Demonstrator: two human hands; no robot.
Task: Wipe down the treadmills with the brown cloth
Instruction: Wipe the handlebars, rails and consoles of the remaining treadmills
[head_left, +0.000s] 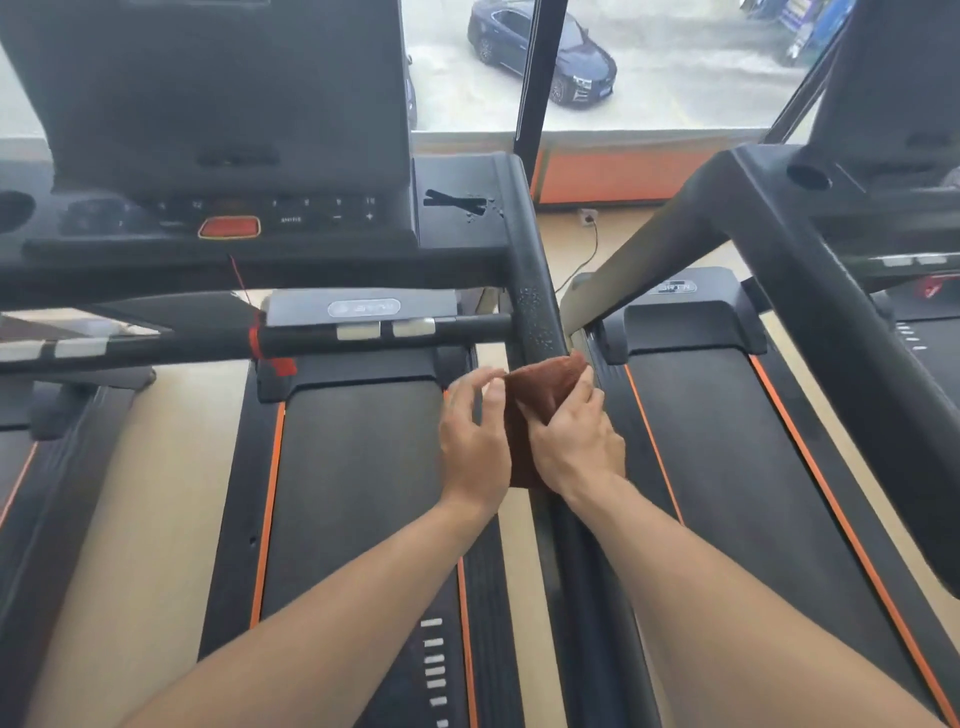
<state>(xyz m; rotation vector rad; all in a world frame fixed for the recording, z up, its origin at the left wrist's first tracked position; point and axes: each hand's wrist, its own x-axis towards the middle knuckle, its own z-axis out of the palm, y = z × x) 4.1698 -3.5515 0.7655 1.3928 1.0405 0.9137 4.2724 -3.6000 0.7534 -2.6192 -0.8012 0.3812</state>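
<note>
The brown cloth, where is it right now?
In the head view, the brown cloth is just right of centre, draped over the treadmill's right handrail, gripped by the right hand with the left hand beside it.

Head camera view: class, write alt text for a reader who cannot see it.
A right hand grips a brown cloth wrapped over a treadmill's black handrail, while the left hand touches the cloth's edge. Another treadmill stands alongside, and a dark car is parked outside the window.

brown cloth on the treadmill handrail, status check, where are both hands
Right hand grips folded brown cloth against black treadmill handrail. Left hand open, fingertips at cloth's left edge. Nothing in the way.
</note>
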